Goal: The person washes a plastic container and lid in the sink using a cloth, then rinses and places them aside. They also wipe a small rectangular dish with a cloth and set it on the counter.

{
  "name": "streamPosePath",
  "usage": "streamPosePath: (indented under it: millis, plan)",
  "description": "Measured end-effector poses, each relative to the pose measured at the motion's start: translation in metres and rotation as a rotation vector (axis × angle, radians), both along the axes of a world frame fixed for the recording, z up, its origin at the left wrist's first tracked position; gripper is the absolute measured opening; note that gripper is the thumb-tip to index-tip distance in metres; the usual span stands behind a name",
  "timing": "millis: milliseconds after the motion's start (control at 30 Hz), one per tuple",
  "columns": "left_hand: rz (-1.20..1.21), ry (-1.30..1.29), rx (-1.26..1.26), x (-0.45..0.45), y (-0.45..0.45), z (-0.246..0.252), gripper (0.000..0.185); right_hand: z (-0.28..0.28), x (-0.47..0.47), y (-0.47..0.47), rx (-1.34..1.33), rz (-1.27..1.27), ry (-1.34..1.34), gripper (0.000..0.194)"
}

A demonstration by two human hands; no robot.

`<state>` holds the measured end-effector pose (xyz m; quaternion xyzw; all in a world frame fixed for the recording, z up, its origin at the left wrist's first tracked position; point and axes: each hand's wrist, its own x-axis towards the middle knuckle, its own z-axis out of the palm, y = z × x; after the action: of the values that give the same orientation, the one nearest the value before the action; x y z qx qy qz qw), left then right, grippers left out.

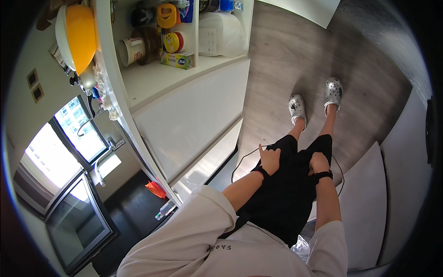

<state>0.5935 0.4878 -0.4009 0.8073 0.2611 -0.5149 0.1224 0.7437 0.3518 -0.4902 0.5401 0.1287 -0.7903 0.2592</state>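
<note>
My left hand (pixel 270 160) is over the left leg of my black shorts (pixel 283 194). Its index finger points outward while the other fingers are curled, and I see nothing held in it. Over the other leg is my right hand (pixel 319 163), back upward. Its fingers bend down out of sight, so whether they grip anything is hidden. Each wrist wears a black band (pixel 261 171). A thin black cord (pixel 238 162) loops out past the shorts on both sides. Silver clogs (pixel 297 108) are on my feet, on the wood-look floor (pixel 277 69).
To the left stands an open white cabinet (pixel 152 86) holding a paper cup (pixel 132 51), a yellow-lidded jar (pixel 172 42) and a small box (pixel 177 60). Beyond are a yellow-white vessel (pixel 81 34), a faucet (pixel 98 166) and a dark countertop (pixel 128 197). White panels (pixel 363 200) flank my right.
</note>
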Motion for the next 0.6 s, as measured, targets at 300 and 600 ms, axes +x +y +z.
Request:
streamPosePath:
  millis: [300,600]
  plan:
    - [0.016,0.021,-0.039,-0.002,-0.005,-0.002,0.015,-0.013,-0.008,-0.007,0.009,0.015,0.021,0.061]
    - [-0.001,-0.022,-0.016,-0.003,-0.005,-0.003,0.009,-0.015,-0.009,-0.006,0.006,0.022,0.004,0.050]
